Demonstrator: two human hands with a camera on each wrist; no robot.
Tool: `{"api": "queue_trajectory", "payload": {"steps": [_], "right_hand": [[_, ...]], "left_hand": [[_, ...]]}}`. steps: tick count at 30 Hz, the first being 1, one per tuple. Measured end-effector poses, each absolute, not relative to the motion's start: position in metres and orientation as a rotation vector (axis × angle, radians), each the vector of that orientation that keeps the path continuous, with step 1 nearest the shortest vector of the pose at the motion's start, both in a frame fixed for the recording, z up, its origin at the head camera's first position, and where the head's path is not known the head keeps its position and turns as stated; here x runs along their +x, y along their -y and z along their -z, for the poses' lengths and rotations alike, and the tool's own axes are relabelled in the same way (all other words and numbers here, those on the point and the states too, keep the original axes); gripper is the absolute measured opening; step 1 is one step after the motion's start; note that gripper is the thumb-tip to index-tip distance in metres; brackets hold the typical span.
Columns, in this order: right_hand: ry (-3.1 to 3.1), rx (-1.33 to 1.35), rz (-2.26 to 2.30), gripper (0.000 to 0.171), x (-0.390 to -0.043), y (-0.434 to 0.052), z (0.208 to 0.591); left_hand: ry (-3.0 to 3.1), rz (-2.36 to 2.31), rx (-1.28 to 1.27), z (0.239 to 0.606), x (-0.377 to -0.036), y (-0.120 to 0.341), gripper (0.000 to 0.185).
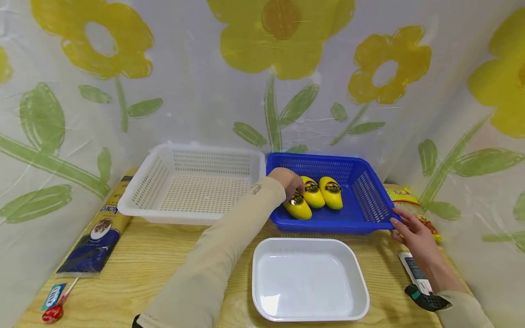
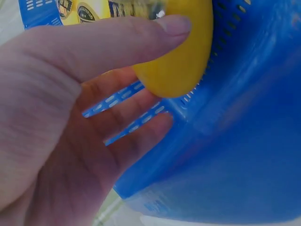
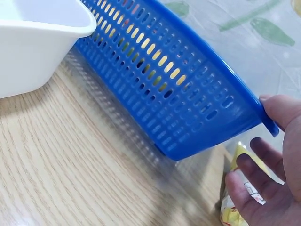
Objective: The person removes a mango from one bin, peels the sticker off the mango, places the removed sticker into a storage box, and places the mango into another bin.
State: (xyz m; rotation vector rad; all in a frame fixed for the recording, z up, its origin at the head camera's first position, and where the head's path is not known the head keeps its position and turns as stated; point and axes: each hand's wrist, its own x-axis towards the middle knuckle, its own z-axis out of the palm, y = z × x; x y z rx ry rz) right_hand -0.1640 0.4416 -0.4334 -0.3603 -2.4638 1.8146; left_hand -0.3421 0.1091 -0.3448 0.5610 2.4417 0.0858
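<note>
A blue slotted basket stands at the back right of the wooden table and holds three yellow oval packs with dark labels. My left hand reaches into it and grips the leftmost yellow pack. In the left wrist view the thumb lies over this pack with the fingers beneath it. The other two packs lie beside it. My right hand is at the basket's front right corner, thumb touching the rim of the basket, fingers relaxed below.
A white slotted basket stands left of the blue one. A white tray sits in front. A long dark packet and a lollipop lie at the left. A yellow bag and a flat device lie at the right.
</note>
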Motion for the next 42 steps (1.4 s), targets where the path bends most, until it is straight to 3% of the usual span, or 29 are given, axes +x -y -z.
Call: {"api": "queue_trajectory", "payload": {"steps": [4,20,31,42], "right_hand": [[2.503,-0.359,-1.759,0.066,-0.164,-0.441,0.433],[2.52,-0.325,-1.747,0.064,-0.164,-0.438,0.431],[2.408,-0.28,-1.882,0.059,-0.16,-0.442,0.431],[2.446,-0.3,-1.862,0.059,-0.162,-0.441,0.432]], "left_hand": [[-2.463,0.056,0.831,0.35,-0.342,-0.104,0.07],[-2.285,0.258,1.009,0.347,-0.36,-0.114,0.068],[-2.199,-0.129,1.285,0.332,-0.366,-0.104,0.064],[-2.115,-0.551,1.268,0.328,-0.364,-0.08,0.061]]}}
